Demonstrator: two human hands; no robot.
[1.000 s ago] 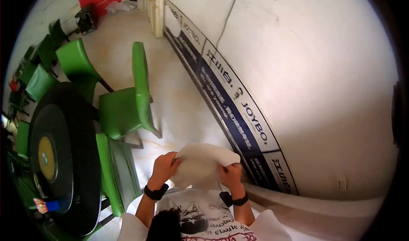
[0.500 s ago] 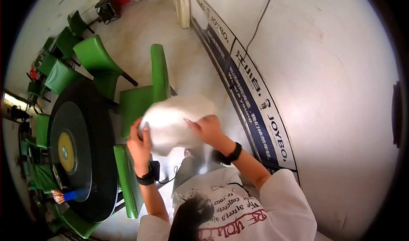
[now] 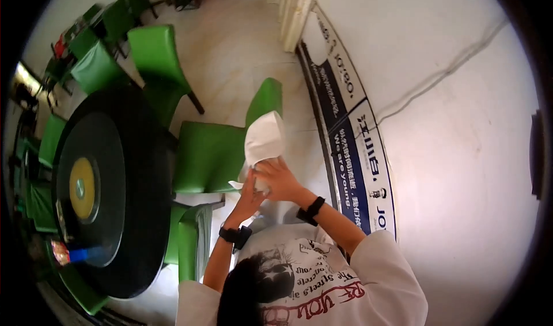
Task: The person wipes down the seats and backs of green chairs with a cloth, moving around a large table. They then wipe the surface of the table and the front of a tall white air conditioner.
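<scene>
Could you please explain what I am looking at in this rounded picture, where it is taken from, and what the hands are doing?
There is no machine here: a person works with two bare hands. The camera sits on the person's head and looks down through a very wide lens, which bends the room into a circle; the dark hair and printed white T-shirt at the bottom belong to the wearer. The left hand and right hand, each with a black wristband, meet in front of the chest and together grip a white cloth, which stands up above the fingers. Behind it stands a green plastic chair, with more like it around a round black table that has a yellow centre. On the right runs a white wall with a blue lettered strip.
</scene>
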